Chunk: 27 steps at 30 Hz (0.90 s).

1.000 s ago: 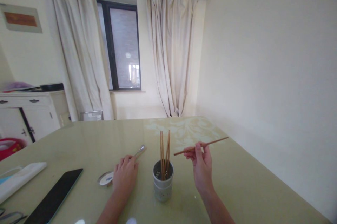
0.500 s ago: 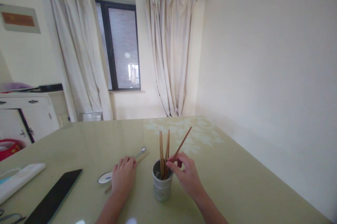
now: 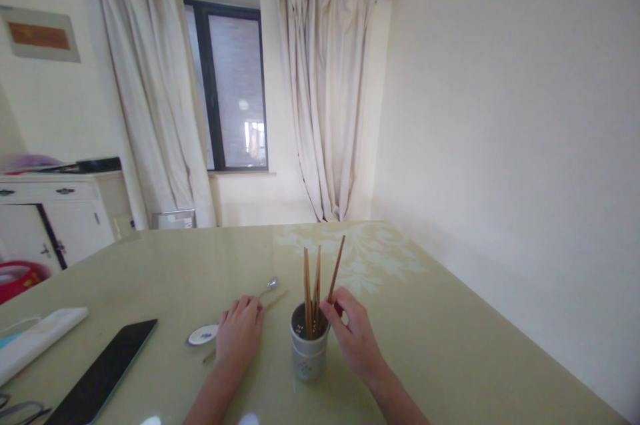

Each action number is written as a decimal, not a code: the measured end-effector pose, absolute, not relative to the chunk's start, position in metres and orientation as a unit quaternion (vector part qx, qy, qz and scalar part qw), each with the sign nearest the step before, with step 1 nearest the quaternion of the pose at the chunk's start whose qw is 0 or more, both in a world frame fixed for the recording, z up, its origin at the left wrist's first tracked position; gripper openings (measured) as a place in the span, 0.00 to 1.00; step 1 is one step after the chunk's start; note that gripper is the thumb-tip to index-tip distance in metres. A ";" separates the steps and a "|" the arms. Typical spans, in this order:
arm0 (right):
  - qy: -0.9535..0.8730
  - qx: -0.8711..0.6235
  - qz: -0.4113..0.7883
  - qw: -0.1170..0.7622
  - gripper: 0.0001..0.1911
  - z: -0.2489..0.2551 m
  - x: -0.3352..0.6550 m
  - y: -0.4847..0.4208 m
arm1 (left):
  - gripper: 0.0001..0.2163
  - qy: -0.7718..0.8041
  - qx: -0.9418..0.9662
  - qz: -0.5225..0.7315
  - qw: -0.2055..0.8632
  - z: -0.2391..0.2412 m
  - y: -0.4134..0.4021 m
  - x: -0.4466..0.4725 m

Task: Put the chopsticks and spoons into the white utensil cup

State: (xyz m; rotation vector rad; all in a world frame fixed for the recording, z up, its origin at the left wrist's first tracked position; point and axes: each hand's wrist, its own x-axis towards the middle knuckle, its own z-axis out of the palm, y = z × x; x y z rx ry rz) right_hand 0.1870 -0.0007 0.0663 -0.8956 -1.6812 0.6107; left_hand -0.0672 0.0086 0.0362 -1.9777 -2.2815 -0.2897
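1. Here, at a glossy pale-green surface [image 3: 450, 345] beside a bare wall, our right hand [image 3: 355, 335] pinches one wooden chopstick [image 3: 336, 266] between thumb and fingertips, its lower end inside the holder and its top leaning to the right.
2. The chopstick holder [image 3: 309, 353], a small white perforated cup, stands upright between our two hands, with our right hand touching its rim side.
3. Several other chopsticks [image 3: 310, 285] stand nearly upright in the holder, just left of the one we grip.
4. Our left hand [image 3: 239, 338] lies palm down and flat on the surface, fingers loose and gripping nothing we can make out.
5. A further chopstick [image 3: 274, 300] lies flat under that hand, its far end showing past our fingertips.
6. A metal spoon [image 3: 267, 286] lies just beyond our left fingers, and a small white dish [image 3: 201, 335] sits right beside the hand on its left.
7. Farther left lie a dark phone [image 3: 103, 375] and a folded white cloth [image 3: 37, 338], well apart from the holder.
8. Behind the surface, cream curtains [image 3: 325, 98] flank a dark-framed window [image 3: 230, 88].
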 end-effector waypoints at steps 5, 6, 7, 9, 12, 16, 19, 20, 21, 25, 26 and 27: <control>-0.672 -0.418 0.299 0.533 0.13 0.066 0.185 -0.001 | 0.15 -0.745 -0.656 -0.106 0.055 0.034 0.010 -0.069; -0.661 -0.422 0.311 0.537 0.15 0.066 0.185 0.000 | 0.15 -0.743 -0.657 -0.113 0.054 0.033 0.010 -0.069; -0.651 -0.423 0.321 0.542 0.17 0.065 0.184 0.001 | 0.15 -0.740 -0.659 -0.120 0.054 0.032 0.011 -0.069; -0.636 -0.415 0.341 0.554 0.20 0.063 0.184 0.003 | 0.15 -0.733 -0.665 -0.134 0.055 0.030 0.013 -0.069; -0.606 -0.401 0.379 0.572 0.27 0.058 0.182 0.007 | 0.14 -0.714 -0.679 -0.167 0.041 0.028 0.016 -0.065; -0.570 -0.399 0.427 0.577 0.30 0.051 0.176 0.014 | 0.11 -0.663 -0.702 -0.258 -0.021 0.025 0.018 -0.056; -0.565 -0.395 0.442 0.574 0.28 0.047 0.173 0.016 | 0.11 -0.632 -0.707 -0.314 -0.050 0.022 0.017 -0.052; -0.563 -0.394 0.447 0.573 0.27 0.047 0.172 0.016 | 0.11 -0.627 -0.706 -0.324 -0.055 0.022 0.017 -0.051; -0.560 -0.392 0.454 0.572 0.26 0.046 0.172 0.016 | 0.11 -0.622 -0.706 -0.333 -0.059 0.021 0.016 -0.050; -0.524 -0.398 0.488 0.574 0.26 0.038 0.173 0.019 | 0.11 -0.587 -0.707 -0.384 -0.088 0.021 0.015 -0.047; -0.508 -0.406 0.500 0.572 0.26 0.034 0.173 0.020 | 0.11 -0.568 -0.712 -0.400 -0.102 0.021 0.015 -0.045; -0.493 -0.416 0.512 0.567 0.26 0.030 0.173 0.023 | 0.11 -0.547 -0.717 -0.415 -0.118 0.021 0.015 -0.044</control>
